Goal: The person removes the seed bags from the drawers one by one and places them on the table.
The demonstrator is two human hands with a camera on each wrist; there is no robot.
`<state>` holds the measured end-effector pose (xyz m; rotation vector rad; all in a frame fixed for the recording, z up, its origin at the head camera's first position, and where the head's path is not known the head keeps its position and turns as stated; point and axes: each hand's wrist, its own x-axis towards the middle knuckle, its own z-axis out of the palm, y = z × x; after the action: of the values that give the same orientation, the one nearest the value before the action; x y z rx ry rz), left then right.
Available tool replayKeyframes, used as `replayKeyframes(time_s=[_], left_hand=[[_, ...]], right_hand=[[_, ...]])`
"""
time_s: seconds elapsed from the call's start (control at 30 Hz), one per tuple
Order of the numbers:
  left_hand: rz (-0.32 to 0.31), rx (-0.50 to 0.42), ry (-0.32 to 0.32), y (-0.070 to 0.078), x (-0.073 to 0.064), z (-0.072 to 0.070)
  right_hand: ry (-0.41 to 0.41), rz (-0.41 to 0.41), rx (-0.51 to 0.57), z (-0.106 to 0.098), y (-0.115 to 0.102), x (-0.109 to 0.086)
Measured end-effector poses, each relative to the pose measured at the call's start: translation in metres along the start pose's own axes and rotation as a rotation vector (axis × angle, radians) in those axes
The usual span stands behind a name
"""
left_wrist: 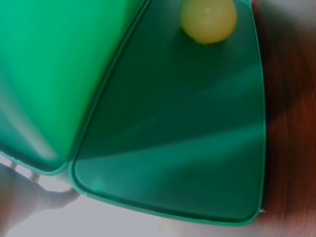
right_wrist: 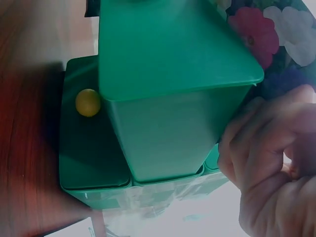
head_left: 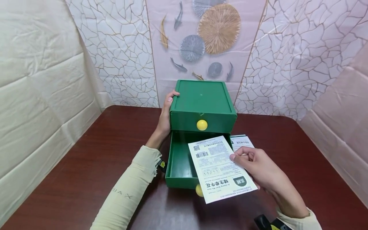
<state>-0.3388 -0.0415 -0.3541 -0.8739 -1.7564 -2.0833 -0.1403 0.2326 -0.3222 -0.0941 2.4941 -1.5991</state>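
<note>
A green two-tone drawer box point(head_left: 201, 99) stands on the table, its upper drawer closed behind a yellow knob point(head_left: 202, 125). The lower drawer point(head_left: 181, 159) is pulled out toward me, and its bare floor shows on the left. My left hand point(head_left: 166, 111) grips the box's left side, fingertips bent over the top edge. Between thumb and fingers, my right hand point(head_left: 260, 166) pinches a white paper seed packet point(head_left: 219, 169), printed side up, tilted over the drawer's front right corner. Flowers printed on the packet's other face point(right_wrist: 261, 39) show in the right wrist view.
Another printed packet point(head_left: 242, 140) lies on the table right of the box, partly hidden by my right hand and the held packet. The dark red wooden table point(head_left: 86, 159) reaches back to a patterned cloth wall point(head_left: 123, 57); pale cloth hangs on both sides.
</note>
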Motion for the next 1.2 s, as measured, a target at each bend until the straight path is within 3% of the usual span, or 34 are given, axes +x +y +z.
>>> replayKeyframes(time_s=[0.4, 0.8, 1.2], left_hand=[[0.006, -0.014, 0.018, -0.001, 0.0, 0.002], [-0.008, -0.005, 0.015, -0.002, 0.0, 0.006], [-0.009, -0.008, 0.023, 0.002, -0.001, 0.003]], right_hand=[[0.019, -0.013, 0.108, -0.004, 0.011, -0.012], [0.012, -0.115, 0.249, -0.016, 0.035, -0.02], [0.037, -0.142, 0.241, -0.024, 0.06, -0.02]])
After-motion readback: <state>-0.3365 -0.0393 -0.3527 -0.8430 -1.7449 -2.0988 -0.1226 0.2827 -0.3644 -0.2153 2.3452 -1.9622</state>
